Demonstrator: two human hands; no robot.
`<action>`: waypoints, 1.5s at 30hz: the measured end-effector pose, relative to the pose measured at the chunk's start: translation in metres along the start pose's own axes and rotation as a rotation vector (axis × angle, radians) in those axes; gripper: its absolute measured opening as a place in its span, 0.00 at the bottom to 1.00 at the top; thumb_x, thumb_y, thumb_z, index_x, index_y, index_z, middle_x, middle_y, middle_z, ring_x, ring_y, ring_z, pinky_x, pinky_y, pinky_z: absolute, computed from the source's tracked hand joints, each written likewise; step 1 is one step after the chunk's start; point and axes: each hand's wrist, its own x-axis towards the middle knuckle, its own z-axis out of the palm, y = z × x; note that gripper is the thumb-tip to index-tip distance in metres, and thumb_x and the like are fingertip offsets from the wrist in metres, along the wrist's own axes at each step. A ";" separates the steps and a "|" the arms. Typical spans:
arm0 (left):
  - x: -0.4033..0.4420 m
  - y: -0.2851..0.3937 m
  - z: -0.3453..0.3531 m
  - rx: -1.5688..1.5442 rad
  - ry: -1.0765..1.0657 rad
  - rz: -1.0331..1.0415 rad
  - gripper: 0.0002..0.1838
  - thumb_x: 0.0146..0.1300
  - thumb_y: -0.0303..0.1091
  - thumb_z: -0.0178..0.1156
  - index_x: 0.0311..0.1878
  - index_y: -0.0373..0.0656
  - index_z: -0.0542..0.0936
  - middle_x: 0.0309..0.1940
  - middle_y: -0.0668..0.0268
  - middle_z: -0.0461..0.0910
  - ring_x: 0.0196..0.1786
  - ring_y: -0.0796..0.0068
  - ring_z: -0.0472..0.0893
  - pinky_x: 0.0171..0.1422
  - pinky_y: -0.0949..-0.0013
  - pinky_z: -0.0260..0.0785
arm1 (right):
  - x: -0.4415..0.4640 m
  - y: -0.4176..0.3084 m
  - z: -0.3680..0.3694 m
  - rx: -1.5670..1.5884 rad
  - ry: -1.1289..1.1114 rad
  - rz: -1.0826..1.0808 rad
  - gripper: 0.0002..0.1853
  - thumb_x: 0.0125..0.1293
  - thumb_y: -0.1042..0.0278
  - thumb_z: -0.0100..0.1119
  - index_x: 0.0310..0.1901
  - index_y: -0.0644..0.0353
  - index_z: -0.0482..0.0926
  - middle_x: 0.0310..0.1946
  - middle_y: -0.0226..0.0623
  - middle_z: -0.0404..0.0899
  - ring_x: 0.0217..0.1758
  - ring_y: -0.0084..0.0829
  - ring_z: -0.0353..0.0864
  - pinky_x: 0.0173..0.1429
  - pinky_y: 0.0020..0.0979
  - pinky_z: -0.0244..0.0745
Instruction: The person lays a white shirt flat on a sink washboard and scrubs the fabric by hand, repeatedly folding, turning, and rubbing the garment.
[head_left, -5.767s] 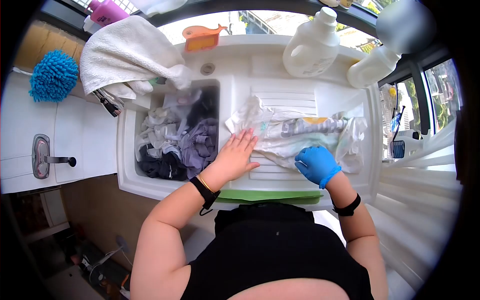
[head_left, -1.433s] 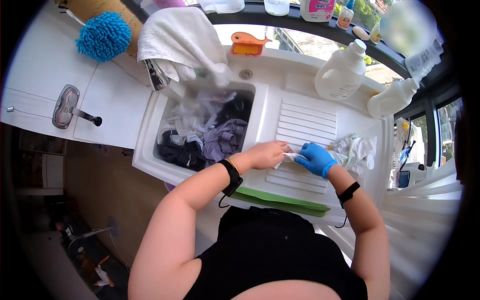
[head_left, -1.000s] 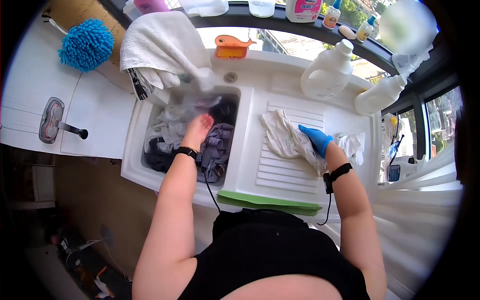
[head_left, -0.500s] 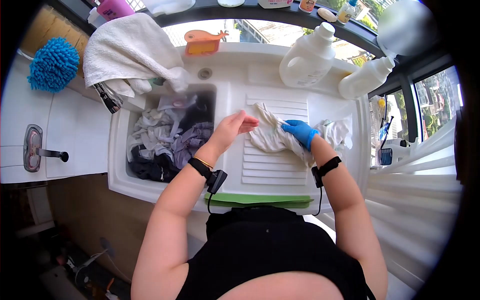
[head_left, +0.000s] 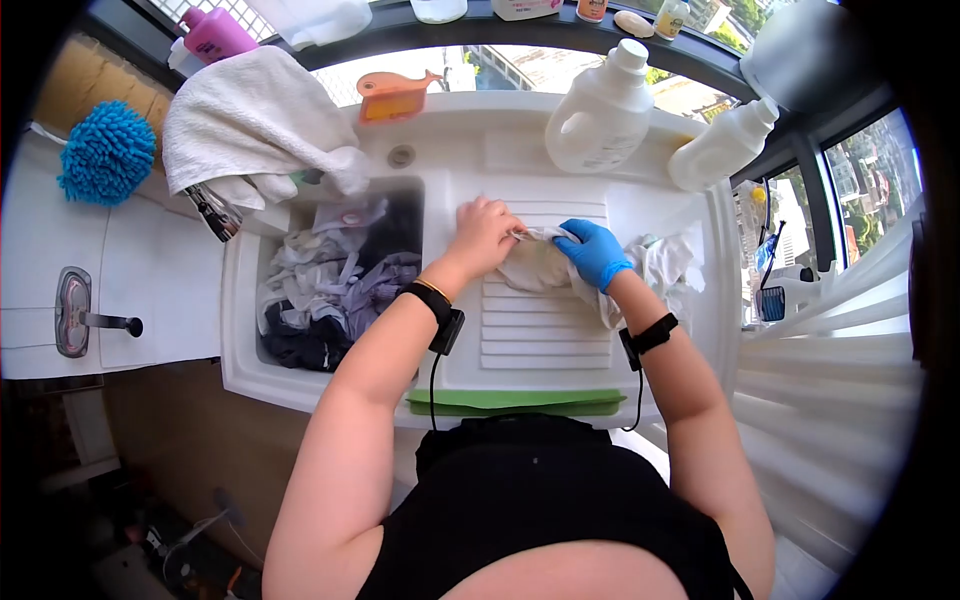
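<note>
1. Daylight comes through the windows (head_left: 875, 185) behind the work area, and a pale curtain (head_left: 820, 380) hangs in folds at the far right.
2. A white sink unit (head_left: 448, 150) stands before the person, with a green strip (head_left: 515, 402) along its near edge.
3. The basin (head_left: 240, 330), on the unit's left side, holds a heap of laundry (head_left: 310, 270) in white, grey-purple and dark tones.
4. A ribbed washboard surface (head_left: 545, 345) fills the middle of the unit's right side.
5. A white towel (head_left: 260, 115) is draped at the basin's back left corner.
6. The white cloth (head_left: 530, 265) lies over the upper part of the ribs, between the two hands. More white fabric (head_left: 665, 262) is bunched just to its right; whether the two are one piece cannot be told.
7. Two white bottles (head_left: 600, 115) stand along the back ledge, the right one leaning outward in this view.
8. The bare left hand (head_left: 483, 235) pinches the cloth's upper edge with its fingertips; the blue-gloved right hand (head_left: 592, 252) grasps the same cloth, thumb and fingers closed around a fold.
9. An orange whale-shaped holder (head_left: 392, 98) sits at the back rim.
</note>
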 end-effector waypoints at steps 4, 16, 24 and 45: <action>-0.005 0.022 -0.037 0.053 0.236 0.068 0.07 0.55 0.27 0.68 0.37 0.49 0.84 0.40 0.69 0.77 0.54 0.61 0.75 0.63 0.57 0.61 | -0.020 -0.046 -0.010 -0.496 0.294 -0.575 0.10 0.61 0.60 0.71 0.37 0.53 0.80 0.37 0.37 0.78 0.39 0.46 0.81 0.43 0.44 0.77; -0.055 0.019 -0.004 0.091 0.007 0.052 0.11 0.63 0.35 0.70 0.42 0.43 0.78 0.55 0.56 0.75 0.63 0.50 0.75 0.63 0.48 0.71 | -0.012 -0.011 0.043 -0.672 0.155 -0.616 0.12 0.64 0.54 0.68 0.36 0.55 0.85 0.47 0.42 0.78 0.53 0.47 0.80 0.51 0.47 0.80; -0.097 0.033 0.016 0.224 -0.271 0.430 0.08 0.63 0.36 0.67 0.37 0.47 0.76 0.35 0.62 0.76 0.31 0.62 0.83 0.34 0.60 0.79 | -0.041 0.001 0.038 -0.744 -0.312 -0.772 0.08 0.59 0.60 0.67 0.32 0.53 0.83 0.39 0.41 0.77 0.40 0.45 0.80 0.39 0.42 0.81; -0.040 0.016 0.047 0.276 -0.168 0.029 0.07 0.66 0.33 0.60 0.40 0.41 0.76 0.33 0.57 0.79 0.30 0.56 0.86 0.33 0.56 0.80 | -0.001 -0.020 0.056 -0.767 -0.125 -0.382 0.10 0.66 0.63 0.61 0.35 0.61 0.84 0.38 0.47 0.82 0.41 0.47 0.86 0.43 0.46 0.85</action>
